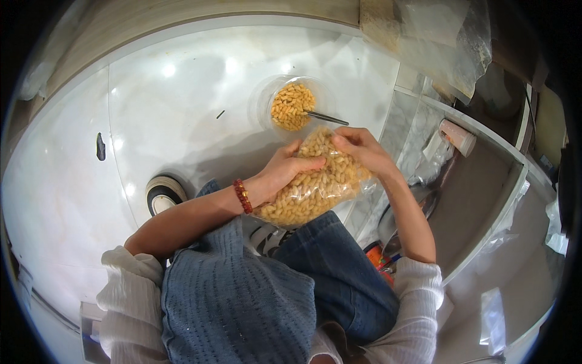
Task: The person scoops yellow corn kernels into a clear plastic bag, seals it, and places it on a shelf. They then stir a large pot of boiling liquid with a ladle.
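A clear plastic bag (309, 191) full of small yellow puffed pieces is held above the lap. My left hand (291, 170), with a dark red bead bracelet at the wrist, grips the bag's left side, thumb across its front. On its upper right side, my right hand (359, 148) pinches the plastic near the top. Just beyond the bag, a round clear plastic container (275, 91) stands on the floor, holding similar yellow pieces. A dark, slim utensil (328, 119) rests in it, its handle pointing right. Whether the bag's mouth is undone cannot be made out.
Glossy white floor tiles (182, 104) lie ahead, with a dark scrap (100, 146) at left. A shoe (164, 194) shows beside the knee. At right are shelves with a paper cup (457, 137) lying on its side and crumpled clear plastic. A plastic sheet (441, 41) hangs at upper right.
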Available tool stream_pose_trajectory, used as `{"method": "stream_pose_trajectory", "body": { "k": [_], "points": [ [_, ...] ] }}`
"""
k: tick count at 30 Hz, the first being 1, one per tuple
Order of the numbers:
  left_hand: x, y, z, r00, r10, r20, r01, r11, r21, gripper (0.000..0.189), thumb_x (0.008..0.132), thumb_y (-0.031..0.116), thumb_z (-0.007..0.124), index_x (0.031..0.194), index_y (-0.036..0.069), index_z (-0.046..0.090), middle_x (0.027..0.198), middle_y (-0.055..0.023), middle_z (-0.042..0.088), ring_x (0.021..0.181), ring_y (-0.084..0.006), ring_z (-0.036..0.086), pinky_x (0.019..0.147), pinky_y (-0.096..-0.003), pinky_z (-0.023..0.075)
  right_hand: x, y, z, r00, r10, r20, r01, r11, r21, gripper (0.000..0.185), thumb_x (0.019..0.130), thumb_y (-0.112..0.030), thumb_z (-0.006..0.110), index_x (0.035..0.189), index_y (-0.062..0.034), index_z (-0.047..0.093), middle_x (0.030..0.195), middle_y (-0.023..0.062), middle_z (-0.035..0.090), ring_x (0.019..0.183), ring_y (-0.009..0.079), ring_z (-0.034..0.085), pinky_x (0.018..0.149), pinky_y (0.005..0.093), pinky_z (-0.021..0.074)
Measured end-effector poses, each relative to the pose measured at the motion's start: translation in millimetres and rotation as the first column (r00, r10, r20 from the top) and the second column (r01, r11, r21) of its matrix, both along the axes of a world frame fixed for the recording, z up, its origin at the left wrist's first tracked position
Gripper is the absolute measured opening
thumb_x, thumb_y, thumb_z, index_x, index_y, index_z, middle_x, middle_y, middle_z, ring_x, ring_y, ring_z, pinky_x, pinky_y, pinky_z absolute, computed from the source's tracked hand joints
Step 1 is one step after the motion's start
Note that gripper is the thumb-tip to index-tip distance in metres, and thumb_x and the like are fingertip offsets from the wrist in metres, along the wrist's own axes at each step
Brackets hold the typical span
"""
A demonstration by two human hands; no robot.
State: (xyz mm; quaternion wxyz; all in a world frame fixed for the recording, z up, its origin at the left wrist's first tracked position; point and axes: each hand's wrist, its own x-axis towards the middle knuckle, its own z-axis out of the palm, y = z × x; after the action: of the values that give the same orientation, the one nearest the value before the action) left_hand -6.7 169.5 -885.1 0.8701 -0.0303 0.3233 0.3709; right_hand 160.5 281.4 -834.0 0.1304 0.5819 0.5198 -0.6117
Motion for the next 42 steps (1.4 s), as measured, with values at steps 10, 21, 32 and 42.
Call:
{"method": "stream_pose_trajectory", "body": {
  "k": [10, 21, 32, 42],
  "points": [
    [-1.2, 3.3, -6.3, 0.988, 0.001, -0.153, -0.006, 0.999, -0.033, 0.046, 0.092, 0.042, 0.047, 0.113, 0.002, 0.050, 0.101, -0.0073, 0.057, 0.090, -0.0126, 0.056, 0.078, -0.0267, 0.0466, -15.9, 6.1, -10.6, 0.939, -0.344, -0.019, 0.337, 0.928, -0.160, 0.024, 0.077, -0.020, 0.068, 0.085, 0.0034, 0.064, 0.075, 0.0070, 0.063, 0.063, 0.0129, 0.061, 0.058, 0.0238, 0.0490],
    [1.2, 2.2, -5.0, 0.965, -0.089, -0.247, 0.072, 0.994, -0.079, 0.043, 0.095, 0.038, 0.041, 0.114, 0.001, 0.050, 0.106, -0.0091, 0.056, 0.093, -0.0124, 0.055, 0.079, -0.0268, 0.0460, -25.6, 4.9, -16.9, 0.962, -0.262, 0.074, 0.269, 0.958, -0.102, 0.014, 0.076, -0.014, 0.067, 0.078, -0.0018, 0.062, 0.074, 0.0036, 0.060, 0.064, 0.0100, 0.057, 0.058, 0.0212, 0.0455],
    [-7.6, 8.9, -4.8, 0.997, -0.054, -0.049, 0.043, 0.979, -0.197, 0.053, 0.096, 0.043, 0.035, 0.132, 0.004, 0.037, 0.120, -0.0106, 0.051, 0.106, -0.0167, 0.053, 0.084, -0.0296, 0.0477, 16.2, -3.8, 0.1, 0.994, -0.100, 0.045, 0.103, 0.994, -0.047, 0.043, 0.087, -0.041, 0.058, 0.094, 0.0017, 0.064, 0.077, 0.0006, 0.062, 0.068, 0.0058, 0.053, 0.063, 0.0215, 0.0429],
    [-8.0, 3.5, -5.9, 0.998, -0.061, 0.006, 0.061, 0.985, -0.163, 0.053, 0.096, 0.043, 0.037, 0.130, 0.003, 0.039, 0.118, -0.0103, 0.052, 0.106, -0.0174, 0.052, 0.088, -0.0310, 0.0449, 17.8, -17.9, 0.9, 0.972, -0.232, -0.037, 0.232, 0.973, 0.014, 0.028, 0.092, -0.028, 0.054, 0.100, -0.0011, 0.059, 0.072, -0.0024, 0.057, 0.062, 0.0026, 0.046, 0.056, 0.0185, 0.0383]
  ]
}}
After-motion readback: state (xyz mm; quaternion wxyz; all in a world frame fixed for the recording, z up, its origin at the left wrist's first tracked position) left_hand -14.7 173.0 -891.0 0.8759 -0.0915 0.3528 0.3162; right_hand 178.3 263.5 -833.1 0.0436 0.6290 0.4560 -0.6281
